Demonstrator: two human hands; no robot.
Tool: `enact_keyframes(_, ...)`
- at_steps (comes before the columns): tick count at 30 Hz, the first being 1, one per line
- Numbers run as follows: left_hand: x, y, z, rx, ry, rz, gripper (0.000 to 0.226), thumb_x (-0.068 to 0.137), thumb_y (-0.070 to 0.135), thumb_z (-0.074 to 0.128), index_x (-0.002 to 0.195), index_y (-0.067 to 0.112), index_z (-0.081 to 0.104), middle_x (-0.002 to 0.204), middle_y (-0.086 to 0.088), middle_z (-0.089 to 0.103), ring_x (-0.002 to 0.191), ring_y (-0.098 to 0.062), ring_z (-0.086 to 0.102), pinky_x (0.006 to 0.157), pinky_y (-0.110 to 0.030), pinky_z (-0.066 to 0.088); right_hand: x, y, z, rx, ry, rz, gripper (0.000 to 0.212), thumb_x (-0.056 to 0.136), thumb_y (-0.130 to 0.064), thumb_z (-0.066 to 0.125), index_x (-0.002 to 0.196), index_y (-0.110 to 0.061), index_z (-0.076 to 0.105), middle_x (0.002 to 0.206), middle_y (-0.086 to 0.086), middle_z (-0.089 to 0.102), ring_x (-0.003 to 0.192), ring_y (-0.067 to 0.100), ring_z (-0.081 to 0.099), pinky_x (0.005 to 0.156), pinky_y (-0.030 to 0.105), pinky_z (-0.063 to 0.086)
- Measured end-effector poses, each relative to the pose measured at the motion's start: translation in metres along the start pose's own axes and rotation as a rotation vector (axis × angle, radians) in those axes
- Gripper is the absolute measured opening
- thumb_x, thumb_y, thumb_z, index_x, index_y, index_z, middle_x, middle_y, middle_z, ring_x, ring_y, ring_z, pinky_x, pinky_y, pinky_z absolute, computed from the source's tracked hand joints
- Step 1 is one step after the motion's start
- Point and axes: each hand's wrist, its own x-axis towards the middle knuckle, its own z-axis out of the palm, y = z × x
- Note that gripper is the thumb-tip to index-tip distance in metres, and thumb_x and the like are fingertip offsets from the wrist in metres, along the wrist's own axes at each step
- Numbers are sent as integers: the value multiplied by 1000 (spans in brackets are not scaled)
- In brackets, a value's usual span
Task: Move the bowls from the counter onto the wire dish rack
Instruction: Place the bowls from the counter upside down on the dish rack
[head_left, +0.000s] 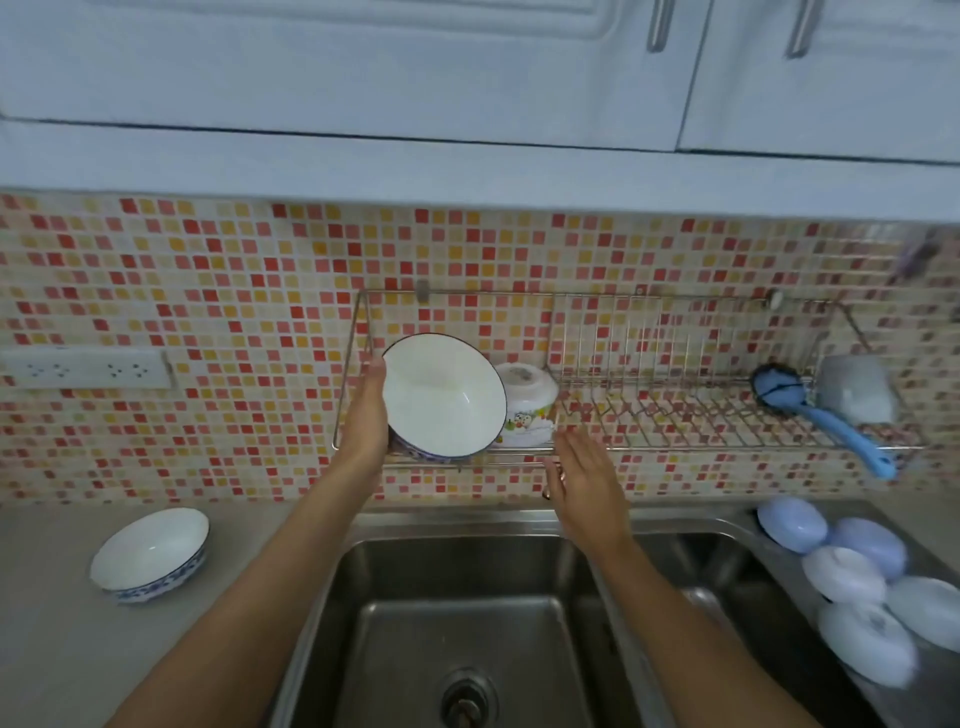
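Observation:
A wire dish rack (675, 395) hangs on the mosaic wall above the sink. My left hand (370, 410) grips the left rim of a white bowl with a blue patterned outside (441, 397), tilted on its side at the rack's left end. Right beside it on the rack sits a small overturned bowl with a cartoon print (525, 405). My right hand (584, 480) hovers open just below the rack's front bar, holding nothing. A second blue-and-white bowl (150, 553) stands upright on the counter at the left.
A blue brush (810, 410) and a grey cup (857, 389) lie at the rack's right end. Several pale blue and white lids or dishes (857, 577) rest by the right basin. The steel sink (467, 623) lies below my arms. A socket strip (85, 369) is on the wall.

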Motion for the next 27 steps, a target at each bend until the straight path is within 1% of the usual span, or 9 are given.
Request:
enact_keyframes(2, 10, 7, 14, 46, 11, 45, 56, 91, 64, 27, 135, 32, 42, 133, -5, 50, 118, -30, 51, 100, -51, 46, -2, -1, 4, 24, 12, 28, 46, 98, -33, 38, 128, -5, 60, 129, 12, 62, 124, 25, 56, 113, 41, 29)
enact_keyframes(5, 24, 16, 30, 108, -16, 129, 61, 86, 67, 29, 134, 33, 42, 135, -5, 50, 120, -33, 50, 100, -55, 43, -4, -2, 10, 72, 49, 41, 44, 97, -31, 42, 128, -5, 60, 131, 10, 62, 126, 23, 55, 115, 38, 28)
enact_keyframes(9, 44, 29, 57, 183, -27, 304, 50, 94, 55, 36, 138, 33, 38, 140, 2, 45, 118, -18, 45, 93, -37, 39, -4, 1, 20, 98, 130, 22, 42, 91, -24, 56, 127, -5, 60, 129, 10, 63, 125, 23, 55, 114, 39, 31)
enact_keyframes(12, 53, 36, 76, 268, -41, 436, 48, 93, 51, 45, 138, 34, 39, 137, 1, 45, 112, -15, 47, 87, -31, 39, -5, 6, 27, 105, 175, -3, 43, 89, -24, 58, 128, -5, 60, 130, 9, 62, 125, 23, 55, 114, 38, 31)
enact_keyframes(15, 58, 34, 89, 405, -66, 571, 48, 90, 42, 55, 136, 33, 43, 136, -6, 40, 106, -11, 47, 89, -22, 40, -5, 10, 31, 126, 204, -34, 44, 89, -23, 59, 129, -5, 60, 131, 9, 62, 126, 22, 54, 114, 38, 34)
enact_keyframes(18, 61, 20, 98, 543, -154, 727, 53, 85, 42, 63, 135, 33, 45, 137, -6, 34, 117, -10, 43, 93, -4, 34, -5, 10, 31, 133, 224, -52, 44, 88, -21, 61, 128, -4, 60, 130, 10, 62, 125, 22, 55, 115, 38, 33)
enact_keyframes(21, 66, 2, 104, 761, -234, 778, 59, 82, 48, 65, 136, 38, 42, 142, -5, 27, 131, -17, 30, 104, -19, 29, -5, 9, 29, 126, 216, -52, 44, 89, -22, 57, 129, -4, 59, 131, 10, 61, 126, 22, 54, 118, 34, 25)
enact_keyframes(24, 69, -15, 106, 1010, -291, 887, 64, 82, 47, 65, 138, 32, 41, 142, -9, 28, 135, -26, 26, 113, -37, 28, -5, 9, 30, 131, 214, -49, 44, 90, -23, 54, 130, -4, 58, 132, 10, 61, 127, 22, 54, 116, 37, 29)
enact_keyframes(27, 74, -32, 103, 1147, -345, 937, 71, 81, 47, 66, 143, 32, 34, 147, -9, 28, 141, -29, 20, 120, -44, 9, -4, 8, 30, 145, 226, -42, 43, 90, -23, 56, 129, -4, 59, 131, 10, 61, 126, 22, 54, 113, 41, 35)
